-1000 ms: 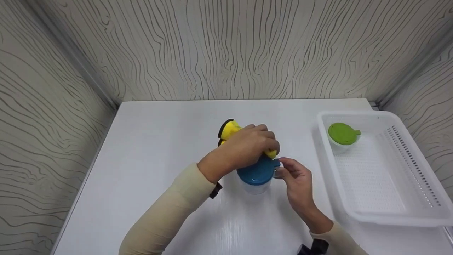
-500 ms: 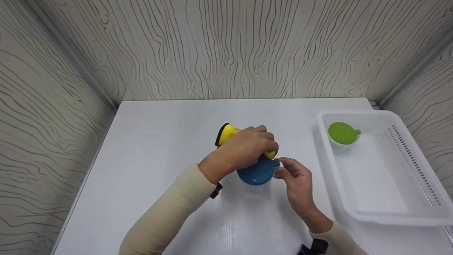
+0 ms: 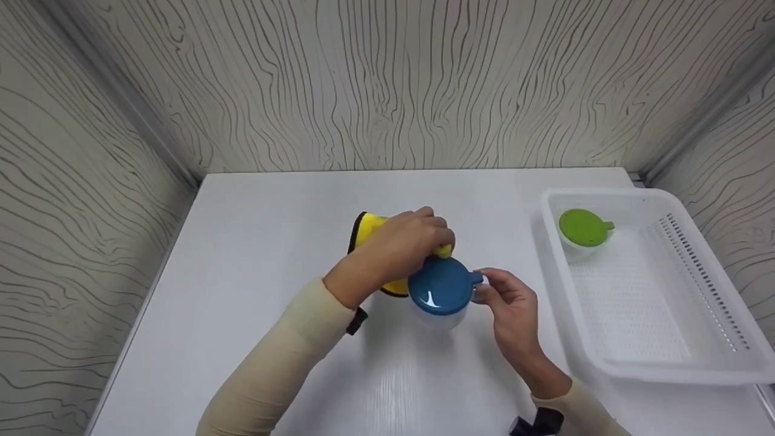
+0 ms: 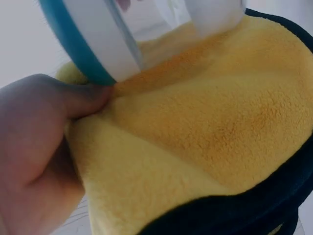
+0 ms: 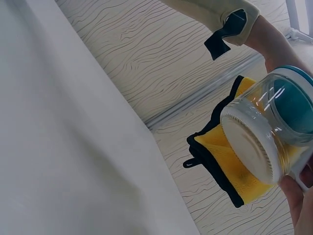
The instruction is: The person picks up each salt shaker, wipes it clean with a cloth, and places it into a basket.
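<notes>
A clear glass jar (image 3: 438,320) with a blue lid (image 3: 441,287) is in the middle of the head view. My right hand (image 3: 514,315) pinches its handle, thumb and fingers together at the jar's right side. The jar's ribbed round base (image 5: 247,147) shows in the right wrist view, held clear of the table. My left hand (image 3: 399,245) grips a yellow cloth (image 3: 367,229) with black edging, at the jar's far left side. In the left wrist view the cloth (image 4: 210,122) lies against the jar's wall, and the thumb presses it near the lid's rim.
A white perforated basket (image 3: 605,363) stands on the right of the white table (image 3: 254,242). Inside, at its far left corner, sits a similar jar with a green lid (image 3: 582,227). Patterned walls (image 3: 387,85) enclose the table at the back and sides.
My left hand has moved left with the cloth, uncovering more of the blue lid. The cloth's edge has spread to the left and below the wrist. My right hand has barely moved.
</notes>
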`<action>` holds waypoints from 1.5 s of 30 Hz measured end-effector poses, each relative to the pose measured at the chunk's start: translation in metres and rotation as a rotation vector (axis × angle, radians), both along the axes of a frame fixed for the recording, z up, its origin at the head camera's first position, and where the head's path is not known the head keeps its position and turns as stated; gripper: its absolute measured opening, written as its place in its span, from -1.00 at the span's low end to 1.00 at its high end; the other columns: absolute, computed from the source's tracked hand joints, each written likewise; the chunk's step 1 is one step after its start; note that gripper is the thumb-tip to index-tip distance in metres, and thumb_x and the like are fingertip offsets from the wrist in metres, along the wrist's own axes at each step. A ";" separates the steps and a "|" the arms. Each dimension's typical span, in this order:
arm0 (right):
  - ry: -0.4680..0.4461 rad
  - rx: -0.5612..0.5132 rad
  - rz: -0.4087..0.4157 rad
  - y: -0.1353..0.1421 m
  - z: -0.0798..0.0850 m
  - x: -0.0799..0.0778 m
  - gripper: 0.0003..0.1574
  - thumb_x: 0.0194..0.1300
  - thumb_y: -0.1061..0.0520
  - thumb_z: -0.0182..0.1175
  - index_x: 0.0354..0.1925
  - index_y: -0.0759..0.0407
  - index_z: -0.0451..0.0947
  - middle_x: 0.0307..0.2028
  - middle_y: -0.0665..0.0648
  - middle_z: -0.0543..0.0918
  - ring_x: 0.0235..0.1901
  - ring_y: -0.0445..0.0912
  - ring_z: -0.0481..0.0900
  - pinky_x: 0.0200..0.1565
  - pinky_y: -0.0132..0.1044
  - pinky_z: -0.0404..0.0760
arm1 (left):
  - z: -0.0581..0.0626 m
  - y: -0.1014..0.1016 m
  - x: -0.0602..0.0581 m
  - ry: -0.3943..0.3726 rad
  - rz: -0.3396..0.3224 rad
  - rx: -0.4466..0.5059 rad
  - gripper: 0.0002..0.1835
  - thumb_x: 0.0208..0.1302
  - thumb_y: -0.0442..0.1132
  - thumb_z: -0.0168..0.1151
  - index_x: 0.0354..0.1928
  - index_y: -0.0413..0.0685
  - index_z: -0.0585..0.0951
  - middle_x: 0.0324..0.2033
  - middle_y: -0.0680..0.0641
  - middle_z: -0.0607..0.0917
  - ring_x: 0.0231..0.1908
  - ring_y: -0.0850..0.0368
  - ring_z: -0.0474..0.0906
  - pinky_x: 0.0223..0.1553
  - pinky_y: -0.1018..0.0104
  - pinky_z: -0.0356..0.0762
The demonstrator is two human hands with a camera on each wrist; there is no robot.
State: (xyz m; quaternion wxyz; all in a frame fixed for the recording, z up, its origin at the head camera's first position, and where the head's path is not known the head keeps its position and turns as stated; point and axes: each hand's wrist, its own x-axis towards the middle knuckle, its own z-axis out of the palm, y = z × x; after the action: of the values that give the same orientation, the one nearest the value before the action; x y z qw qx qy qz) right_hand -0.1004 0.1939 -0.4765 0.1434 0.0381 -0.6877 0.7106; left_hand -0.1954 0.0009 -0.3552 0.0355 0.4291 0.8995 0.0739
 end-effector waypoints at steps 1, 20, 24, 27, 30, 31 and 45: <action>0.002 -0.004 -0.002 0.000 0.000 0.000 -0.77 0.42 0.41 0.17 -0.02 0.60 0.53 -0.23 0.07 0.76 -0.29 -0.14 0.75 -0.15 -0.30 0.73 | -0.001 -0.002 -0.001 -0.006 0.007 0.006 -0.76 0.33 -0.23 0.39 0.02 0.07 0.74 -0.09 0.07 0.75 -0.07 0.13 0.50 0.09 0.33 0.53; -0.037 -0.024 -0.063 0.006 -0.001 -0.004 -0.77 0.41 0.40 0.19 -0.01 0.54 0.55 -0.20 0.07 0.75 -0.27 -0.14 0.76 -0.15 -0.28 0.73 | -0.007 -0.036 0.003 -0.122 0.073 0.100 -0.73 0.32 -0.36 0.37 0.04 -0.02 0.72 -0.08 0.02 0.75 -0.04 0.10 0.53 0.14 0.33 0.54; -0.043 -0.023 -0.081 0.007 -0.001 -0.005 -0.76 0.41 0.39 0.19 0.00 0.54 0.54 -0.21 0.06 0.75 -0.28 -0.13 0.76 -0.15 -0.28 0.73 | -0.008 -0.041 0.003 -0.154 0.074 0.111 -0.74 0.34 -0.36 0.35 0.04 -0.02 0.72 -0.09 0.02 0.74 -0.03 0.10 0.52 0.14 0.32 0.55; -0.049 -0.027 -0.103 0.008 0.000 -0.006 -0.75 0.41 0.40 0.20 0.00 0.54 0.54 -0.21 0.05 0.76 -0.29 -0.14 0.76 -0.15 -0.28 0.73 | -0.008 -0.044 0.003 -0.178 0.067 0.114 -0.75 0.35 -0.36 0.33 0.04 -0.02 0.72 -0.09 0.02 0.74 -0.02 0.10 0.53 0.14 0.30 0.55; -0.056 -0.030 -0.122 0.009 0.000 -0.007 -0.75 0.41 0.40 0.19 0.01 0.53 0.54 -0.21 0.04 0.76 -0.28 -0.15 0.76 -0.14 -0.28 0.72 | -0.007 -0.046 0.004 -0.201 0.061 0.114 -0.74 0.36 -0.36 0.33 0.06 -0.02 0.72 -0.08 0.02 0.73 -0.01 0.10 0.53 0.15 0.29 0.54; -0.056 -0.036 -0.125 0.009 0.000 -0.007 -0.75 0.41 0.40 0.19 0.01 0.52 0.54 -0.20 0.04 0.75 -0.28 -0.15 0.76 -0.13 -0.28 0.72 | -0.006 -0.046 0.004 -0.209 0.058 0.116 -0.73 0.36 -0.36 0.33 0.06 -0.03 0.72 -0.08 0.02 0.73 -0.01 0.10 0.52 0.15 0.28 0.54; -0.062 -0.076 -0.135 0.009 -0.001 -0.008 -0.79 0.43 0.40 0.17 0.01 0.44 0.57 -0.21 0.04 0.75 -0.26 -0.15 0.76 -0.13 -0.28 0.72 | -0.004 -0.045 0.006 -0.282 0.107 0.131 -0.70 0.36 -0.29 0.34 0.11 -0.03 0.64 -0.09 -0.01 0.66 -0.06 0.11 0.53 0.11 0.29 0.56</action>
State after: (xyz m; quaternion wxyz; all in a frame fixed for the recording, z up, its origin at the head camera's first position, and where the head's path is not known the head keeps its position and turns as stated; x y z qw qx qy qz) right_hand -0.1087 0.2031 -0.4778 0.1710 -0.0360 -0.6655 0.7256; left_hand -0.1894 -0.0441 -0.3587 0.1293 0.3673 0.9005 0.1937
